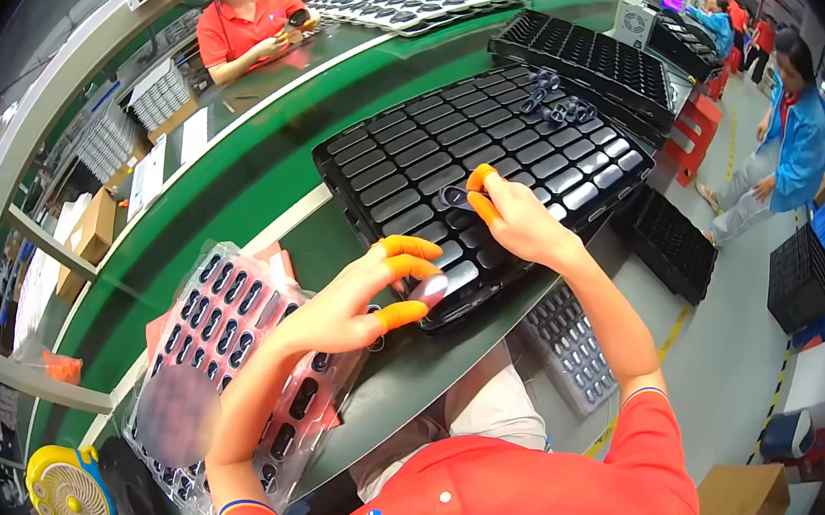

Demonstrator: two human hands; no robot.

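Orange finger covers are on the fingertips of both my hands. At the near left corner of a large black compartment tray (327, 160), my left hand (358, 297) pinches a glossy, rounded oval piece (430, 290) between thumb and fingers. My right hand (522, 219) is over the tray's middle, closed on a small dark oval part (455, 198) with a shiny face. Rows of long rounded pockets fill the tray, many with a glossy look. Toward its far edge lie several dark loose parts (571, 111) in a small heap.
A clear blister tray (188, 309) with dark oval parts lies at left. Stacked black trays (584, 59) stand behind mine. A green conveyor (272, 157) curves past, with a seated co-worker (248, 24) beyond it. Another person (793, 127) stands at right. A yellow fan (66, 488) is lower left.
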